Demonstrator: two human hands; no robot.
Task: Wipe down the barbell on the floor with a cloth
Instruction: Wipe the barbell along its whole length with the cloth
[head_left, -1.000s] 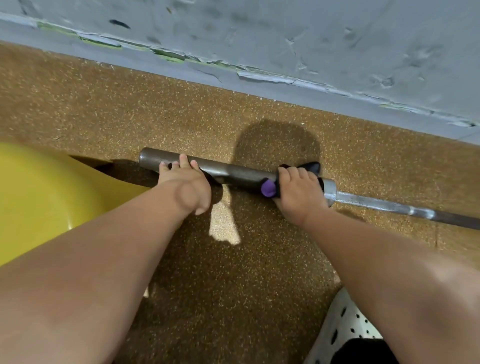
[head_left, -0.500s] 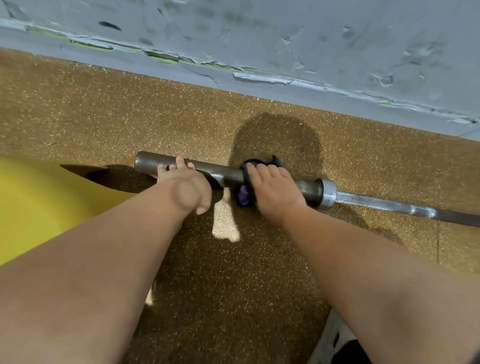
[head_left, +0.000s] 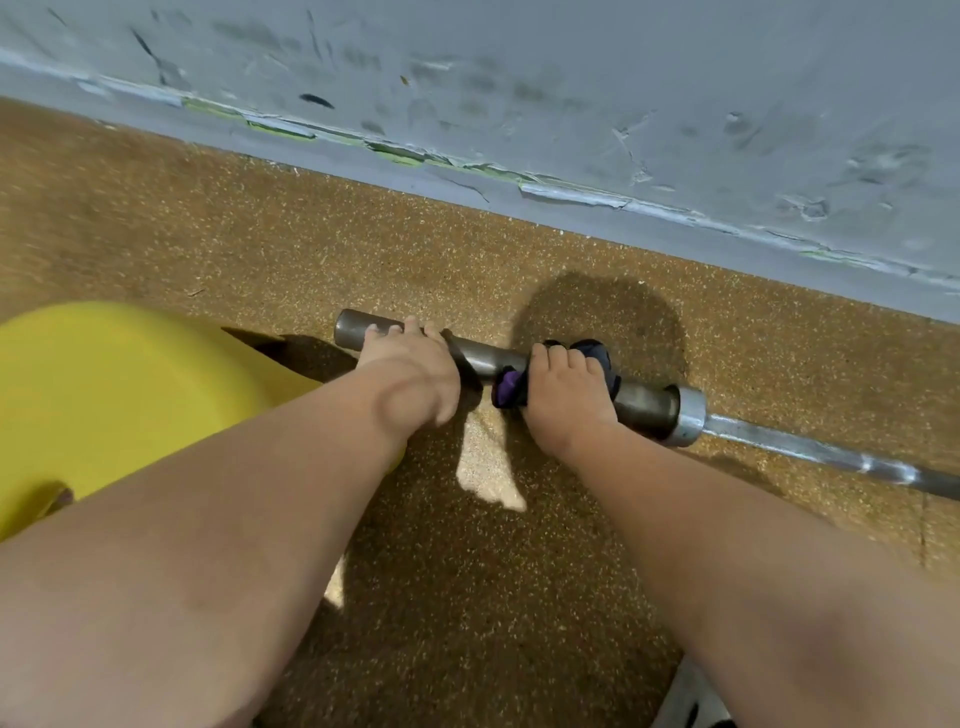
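A steel barbell (head_left: 644, 402) lies on the brown speckled floor, parallel to the wall. Its thick sleeve runs from the open end at the left to a collar (head_left: 688, 415), and the thin shaft continues to the right edge. My left hand (head_left: 410, 371) grips the sleeve near its left end. My right hand (head_left: 563, 395) is closed around a dark blue and purple cloth (head_left: 509, 389) that wraps the middle of the sleeve. Most of the cloth is hidden under the fingers.
A grey scuffed wall (head_left: 571, 78) with peeling paint along its base stands just beyond the barbell. A yellow plastic object (head_left: 119, 395) sits on the floor at the left, close to the sleeve's end. A white spotted item (head_left: 691, 706) shows at the bottom edge.
My right hand slid the cloth left along the sleeve, away from the collar, to its middle. My left hand kept its grip near the end. The view shifted slightly.
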